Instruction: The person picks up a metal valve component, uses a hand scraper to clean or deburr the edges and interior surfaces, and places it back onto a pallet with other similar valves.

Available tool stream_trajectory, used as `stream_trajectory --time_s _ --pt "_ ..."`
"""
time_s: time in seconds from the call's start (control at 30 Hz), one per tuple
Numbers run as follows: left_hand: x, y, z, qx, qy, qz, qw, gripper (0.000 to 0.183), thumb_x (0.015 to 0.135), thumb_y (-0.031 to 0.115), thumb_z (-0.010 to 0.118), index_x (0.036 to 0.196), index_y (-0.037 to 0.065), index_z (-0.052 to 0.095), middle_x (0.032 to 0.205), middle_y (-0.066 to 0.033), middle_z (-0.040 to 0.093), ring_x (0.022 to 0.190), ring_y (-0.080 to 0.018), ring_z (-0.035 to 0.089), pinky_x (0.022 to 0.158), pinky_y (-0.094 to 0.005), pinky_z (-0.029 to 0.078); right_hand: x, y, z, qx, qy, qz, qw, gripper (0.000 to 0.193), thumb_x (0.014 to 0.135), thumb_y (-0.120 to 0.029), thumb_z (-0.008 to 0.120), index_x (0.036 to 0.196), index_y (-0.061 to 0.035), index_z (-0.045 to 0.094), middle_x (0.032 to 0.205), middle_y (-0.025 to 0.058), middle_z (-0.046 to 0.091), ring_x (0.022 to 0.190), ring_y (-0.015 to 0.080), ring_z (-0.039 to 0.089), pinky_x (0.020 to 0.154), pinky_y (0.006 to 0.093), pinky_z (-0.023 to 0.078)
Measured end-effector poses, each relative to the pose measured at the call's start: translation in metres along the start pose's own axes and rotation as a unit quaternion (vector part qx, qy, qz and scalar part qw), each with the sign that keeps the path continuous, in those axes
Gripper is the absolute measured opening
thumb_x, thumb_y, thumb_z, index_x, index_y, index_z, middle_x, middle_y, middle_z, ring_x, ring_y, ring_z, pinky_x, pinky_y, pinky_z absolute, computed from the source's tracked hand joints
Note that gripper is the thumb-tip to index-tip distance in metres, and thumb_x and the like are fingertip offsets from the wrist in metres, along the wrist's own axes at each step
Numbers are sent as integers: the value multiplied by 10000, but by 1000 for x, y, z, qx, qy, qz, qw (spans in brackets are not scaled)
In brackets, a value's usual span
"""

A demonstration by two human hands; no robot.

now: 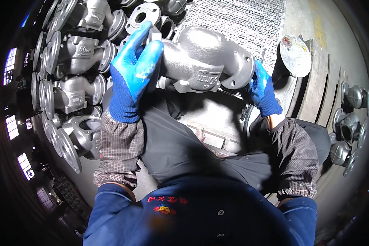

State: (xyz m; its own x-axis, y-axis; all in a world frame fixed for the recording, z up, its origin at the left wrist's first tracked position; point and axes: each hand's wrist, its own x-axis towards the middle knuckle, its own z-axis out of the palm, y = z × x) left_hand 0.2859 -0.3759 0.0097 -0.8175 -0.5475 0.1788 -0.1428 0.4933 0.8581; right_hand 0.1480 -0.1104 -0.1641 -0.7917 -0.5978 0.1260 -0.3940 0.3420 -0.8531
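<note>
Between my hands is a silver-grey cast valve body [201,57] with a flange at each end and raised lettering on its side. My left hand [136,61], in a blue coated glove, grips the left flange with the thumb and fingers. My right hand [261,87], gloved alike, is closed round the outer edge of the right flange; part of its fingers is hidden behind that flange. The valve body is held above my lap, at the near edge of a metal mesh surface [238,16].
Several similar valve bodies [76,53] are stacked along the left. A round, paint-stained white lid [295,55] sits right of the mesh. More castings [348,127] lie at the far right, past wooden slats [315,90]. My legs [172,139] are bent below the work.
</note>
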Motion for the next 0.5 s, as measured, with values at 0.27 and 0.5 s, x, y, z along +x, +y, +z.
stream_trajectory --time_s 0.27,0.5 --pt "-2 8 4 13 -91 113 989 675 752 140 760 1313 -66 445 1345 -207 475 1264 -255 451 1050 -353 352 24 -19 -3 219 41 268 937 434 900 -375 536 1040 32 589 842 104 633 735 185 567 673 313 462" --pt "-6 11 15 36 -87 165 982 724 709 152 792 1312 -57 450 1312 -199 513 1221 -263 501 1010 -347 400 59 -10 -8 -169 10 220 961 745 801 -561 596 1259 15 483 856 219 668 842 330 657 757 379 501"
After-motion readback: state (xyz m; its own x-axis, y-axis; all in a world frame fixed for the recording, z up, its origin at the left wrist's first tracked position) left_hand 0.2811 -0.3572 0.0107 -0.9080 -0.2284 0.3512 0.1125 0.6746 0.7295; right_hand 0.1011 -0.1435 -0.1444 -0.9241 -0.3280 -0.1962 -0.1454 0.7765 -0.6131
